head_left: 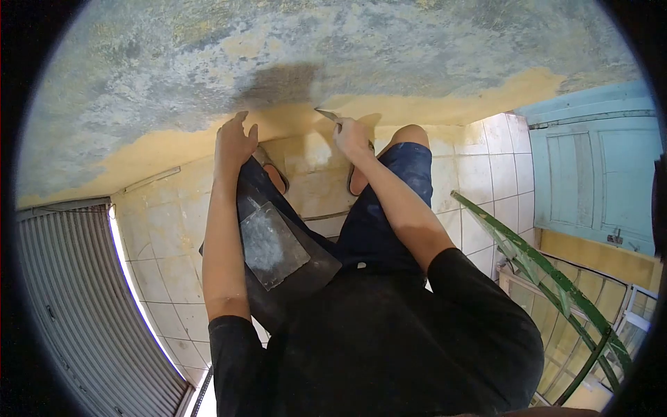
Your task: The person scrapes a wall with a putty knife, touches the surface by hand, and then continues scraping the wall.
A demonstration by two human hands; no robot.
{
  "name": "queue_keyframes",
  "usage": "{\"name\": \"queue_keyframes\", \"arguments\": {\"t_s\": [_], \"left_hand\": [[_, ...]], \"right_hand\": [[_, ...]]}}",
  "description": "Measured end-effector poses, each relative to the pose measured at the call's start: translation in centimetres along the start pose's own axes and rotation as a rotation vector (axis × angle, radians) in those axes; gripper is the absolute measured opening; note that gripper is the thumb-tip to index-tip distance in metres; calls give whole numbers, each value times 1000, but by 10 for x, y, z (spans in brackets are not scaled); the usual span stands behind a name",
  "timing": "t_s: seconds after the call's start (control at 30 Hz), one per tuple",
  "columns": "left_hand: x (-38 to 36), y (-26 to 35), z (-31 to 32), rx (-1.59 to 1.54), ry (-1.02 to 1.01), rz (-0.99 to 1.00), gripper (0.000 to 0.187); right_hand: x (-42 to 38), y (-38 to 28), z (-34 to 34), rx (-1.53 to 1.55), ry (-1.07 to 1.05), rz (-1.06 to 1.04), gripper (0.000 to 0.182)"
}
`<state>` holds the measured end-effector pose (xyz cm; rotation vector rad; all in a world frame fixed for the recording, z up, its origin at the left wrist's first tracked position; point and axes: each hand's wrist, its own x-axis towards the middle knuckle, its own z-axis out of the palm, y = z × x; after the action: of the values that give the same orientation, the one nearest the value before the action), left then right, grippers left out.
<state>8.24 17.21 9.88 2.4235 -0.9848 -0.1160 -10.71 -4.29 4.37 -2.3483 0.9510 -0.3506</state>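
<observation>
My right hand [353, 140] is closed around a scraper [326, 113] with a thin, pointed-looking blade, its tip close to the wall. My left hand [237, 141] holds nothing; its fingers are apart near the lower part of the wall. The wall [389, 62] is mottled grey-blue above with a yellow band [417, 108] below. A dark damp-looking patch or shadow [281, 83] lies on it between and beyond my hands. A grey square sheet [273, 244] with a whitish smear rests on my left thigh.
Pale floor tiles [479, 163] run under my sandalled feet. A ribbed metal shutter [90, 306] stands at the left. To the right are a light blue door [597, 177], a green curved frame [549, 278] and window-like frames [639, 309].
</observation>
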Motion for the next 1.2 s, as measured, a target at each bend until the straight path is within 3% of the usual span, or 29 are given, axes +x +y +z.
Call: {"name": "queue_keyframes", "arguments": {"t_s": [0.1,0.2,0.27,0.3,0.37,0.5,0.57,0.67,0.83,0.93,1.2], "left_hand": [[0,6,-4,6,6,-47,40],[3,8,-7,58,151,-9,38],[4,5,-6,85,376,41,40],[3,8,-8,85,372,39,40],[4,14,-13,57,627,122,49],[5,18,-20,192,574,99,64],[4,19,-20,227,445,76,71],[3,22,-21,213,416,79,75],[4,21,-23,234,396,119,79],[1,23,-21,226,376,116,81],[1,23,-20,227,366,144,81]], "right_hand": [[-8,0,3,13,9,6,19],[-5,-1,-8,44,47,25,21],[-6,-3,-10,21,15,51,23],[1,-4,-6,-33,-32,68,23],[4,-3,0,-82,-79,83,23],[-3,4,-6,24,42,33,22],[-5,1,-7,66,85,60,22],[6,4,4,-25,-9,11,20],[-11,7,-7,99,130,-20,22],[5,5,2,-67,-13,-18,23],[1,3,-2,27,3,40,25]]}}
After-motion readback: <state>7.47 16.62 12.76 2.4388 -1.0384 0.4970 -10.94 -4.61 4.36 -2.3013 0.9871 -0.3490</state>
